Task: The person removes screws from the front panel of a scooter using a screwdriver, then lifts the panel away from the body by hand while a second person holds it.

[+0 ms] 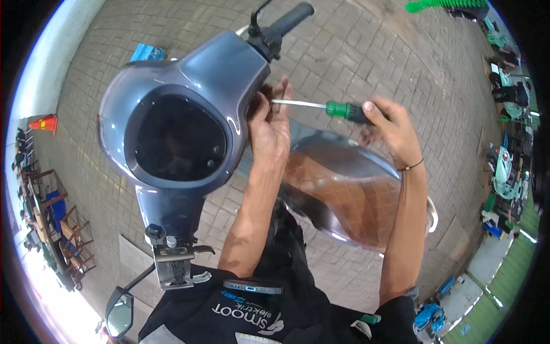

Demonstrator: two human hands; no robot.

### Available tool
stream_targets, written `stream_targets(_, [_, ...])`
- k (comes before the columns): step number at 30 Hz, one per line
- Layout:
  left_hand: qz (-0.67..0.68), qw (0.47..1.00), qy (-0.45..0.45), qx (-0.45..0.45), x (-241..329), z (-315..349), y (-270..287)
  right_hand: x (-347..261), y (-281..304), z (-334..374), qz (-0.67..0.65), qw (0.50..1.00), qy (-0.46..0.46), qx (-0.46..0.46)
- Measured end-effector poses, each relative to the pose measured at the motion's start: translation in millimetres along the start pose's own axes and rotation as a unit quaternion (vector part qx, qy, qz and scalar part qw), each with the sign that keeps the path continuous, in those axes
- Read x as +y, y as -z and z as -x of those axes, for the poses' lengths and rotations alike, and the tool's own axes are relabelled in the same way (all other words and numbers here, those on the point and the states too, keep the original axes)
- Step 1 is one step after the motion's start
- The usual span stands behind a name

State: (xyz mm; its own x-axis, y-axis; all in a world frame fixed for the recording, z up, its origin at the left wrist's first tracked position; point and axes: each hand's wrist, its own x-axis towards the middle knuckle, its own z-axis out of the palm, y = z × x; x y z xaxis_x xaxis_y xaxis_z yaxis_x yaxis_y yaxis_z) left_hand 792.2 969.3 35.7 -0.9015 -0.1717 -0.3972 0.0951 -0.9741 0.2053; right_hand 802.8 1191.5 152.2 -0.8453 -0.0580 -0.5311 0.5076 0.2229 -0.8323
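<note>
A screwdriver with a green and black handle lies nearly level in my right hand, whose fingers are wrapped round the handle's end. Its bright shaft runs left to the side of a grey-blue scooter's handlebar cover. There my left hand is raised, palm partly toward me, thumb and forefinger bent close by the shaft's tip and other fingers stretched upward. What those fingertips pinch, if anything, is hidden, as is the screwdriver's tip. A round dark display faces up on the cover.
The handlebar grip juts out beyond my left hand. A brown, shiny scooter seat stretches beneath my forearms. Nearer me are a metal clamp-like bracket and a mirror. Brick paving surrounds the scooter; an orange cone stands left.
</note>
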Motion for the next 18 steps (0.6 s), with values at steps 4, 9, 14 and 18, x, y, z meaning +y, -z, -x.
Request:
stream_targets(4, [-0.047,0.997,0.035,0.055,-9.2,3.1,3.9,14.8,4.4,-8.7,0.301,0.89,0.342,0.032])
stream_targets(9, [0.006,0.998,0.054,-0.02,1.1,-3.5,21.0,-3.3,-45.3,-12.8,0.432,0.846,0.312,0.037])
stream_targets(14, [0.013,0.995,0.069,-0.073,-8.1,-1.0,22.3,-7.9,-88.1,-40.1,0.583,0.756,0.295,0.031])
stream_targets(18, [0.088,0.986,0.109,-0.093,-4.2,3.0,23.2,-30.1,-95.2,-41.7,0.59,0.755,0.268,0.101])
